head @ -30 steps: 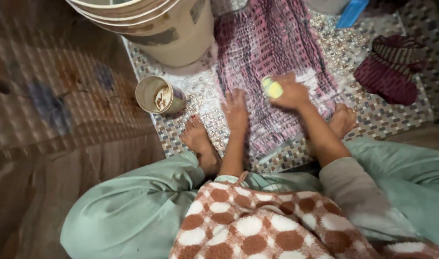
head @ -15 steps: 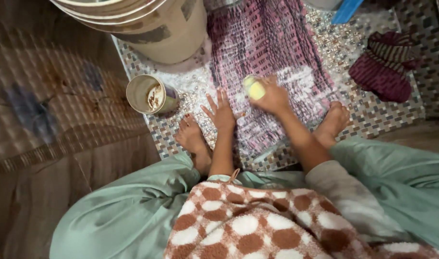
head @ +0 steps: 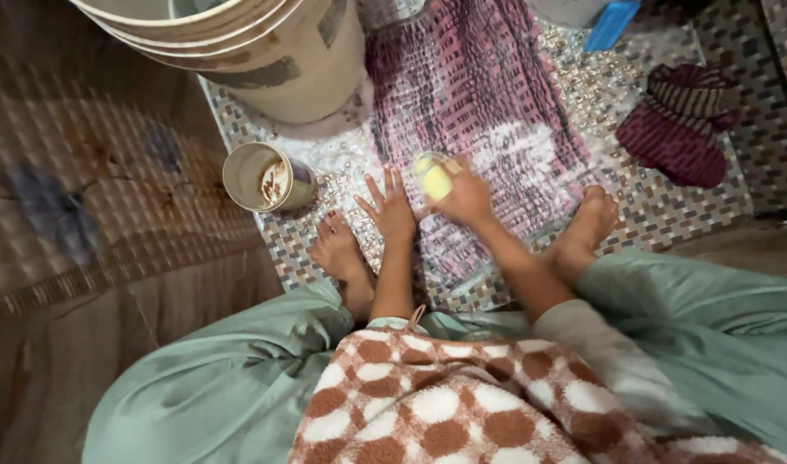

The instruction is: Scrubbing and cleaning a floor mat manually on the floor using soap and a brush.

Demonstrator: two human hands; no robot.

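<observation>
- While soapy, pink-and-purple cloth (head: 488, 94) spread flat on mosaic floor (head: 668, 206)
- Right hand (head: 464, 194) clenched round yellow soap bar (head: 433, 177), pressed on cloth; left hand (head: 388, 209) open, fingers splayed, flat beside it
- Bucket (head: 264, 51), cup (head: 260, 178) near

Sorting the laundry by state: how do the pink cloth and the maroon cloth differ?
The pink cloth lies spread flat and soapy; the maroon cloth sits bunched, with no suds on it. The right hand rubs a yellow soap on the pink cloth; nothing touches the maroon cloth. Both lie on the mosaic floor.
</observation>
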